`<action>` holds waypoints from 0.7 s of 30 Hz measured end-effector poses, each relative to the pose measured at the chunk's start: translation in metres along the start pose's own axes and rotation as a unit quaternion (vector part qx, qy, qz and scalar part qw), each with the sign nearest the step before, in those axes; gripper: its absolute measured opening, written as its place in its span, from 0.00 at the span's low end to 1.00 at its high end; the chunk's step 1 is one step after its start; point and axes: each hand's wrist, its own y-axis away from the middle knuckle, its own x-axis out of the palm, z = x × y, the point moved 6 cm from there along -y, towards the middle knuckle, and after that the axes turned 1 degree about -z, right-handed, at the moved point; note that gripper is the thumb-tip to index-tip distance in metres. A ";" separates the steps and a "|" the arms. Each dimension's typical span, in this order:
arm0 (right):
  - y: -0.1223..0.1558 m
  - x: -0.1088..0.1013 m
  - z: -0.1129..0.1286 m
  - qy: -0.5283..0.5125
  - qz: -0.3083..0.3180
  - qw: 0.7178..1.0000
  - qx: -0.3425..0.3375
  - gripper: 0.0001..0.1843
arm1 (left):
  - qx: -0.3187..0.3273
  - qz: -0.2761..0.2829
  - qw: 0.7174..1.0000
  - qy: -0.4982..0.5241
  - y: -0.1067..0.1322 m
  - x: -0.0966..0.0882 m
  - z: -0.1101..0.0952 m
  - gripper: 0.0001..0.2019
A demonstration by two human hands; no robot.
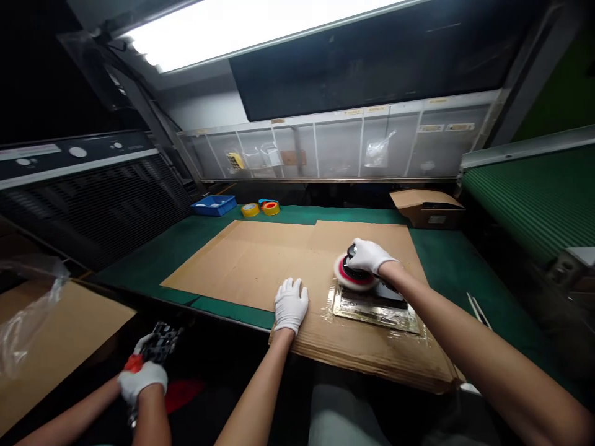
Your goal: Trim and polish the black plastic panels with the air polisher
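Gripping a red-backed orbital polisher (356, 272) with the right hand (369, 257), fingers wrapped over its black top, white glove on. Its fluffy white pad sits at the near end of a dark flat panel (385, 296), which lies on a crinkly gold foil sheet (376, 316). That sheet sits on a folded cardboard sheet (242, 260) covering most of a green work table (139, 266).

The left hand (291, 305), also gloved, is pressed flat on the cardboard just left of the foil, fingers open and holding nothing.

Down at the lower left, a co-worker's gloved hand (142, 379) has a red-handled something and a black-and-white patterned item (160, 342). I can't tell exactly what those are or how the fingers sit around them.

Farther along the table there's a blue tray (214, 205), a yellow tape roll (250, 210) and an orange tape roll (271, 208) side by side, plus an open cardboard box (427, 207) at the back right. A slim metal strip (478, 311) lies on the green to the right. Past that is a green ribbed surface (530, 198), and a black vented panel (88, 198) stands to the left.
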 end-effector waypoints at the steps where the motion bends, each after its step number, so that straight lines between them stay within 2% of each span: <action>1: -0.004 -0.003 -0.004 0.004 0.005 1.000 0.010 0.26 | 0.000 -0.001 1.000 0.000 -0.001 -0.001 0.000 0.22; 4: 0.006 -0.013 -0.029 0.016 -0.001 0.999 0.041 0.28 | 0.004 -0.004 1.000 0.003 -0.003 -0.002 -0.003 0.23; 8: 0.045 -0.009 -0.056 0.009 -0.004 1.000 0.002 0.21 | 0.009 -0.004 1.000 -0.014 -0.003 -0.001 -0.004 0.23; 11: 0.053 -0.005 -0.062 0.001 -0.005 1.000 -0.009 0.19 | 0.014 -0.003 0.999 -0.032 -0.004 0.000 -0.003 0.23; 16: 0.006 -0.012 -0.043 0.020 -0.017 0.998 0.052 0.25 | 0.015 -0.001 0.999 -0.034 -0.004 -0.001 -0.003 0.23; 18: -0.009 -0.010 -0.027 0.013 -0.008 0.999 0.043 0.27 | 0.015 0.003 0.999 -0.032 -0.004 0.000 -0.003 0.23; 21: -0.014 0.001 -0.003 0.005 0.014 1.000 -0.003 0.28 | 0.018 0.001 0.999 -0.034 -0.004 0.001 -0.002 0.23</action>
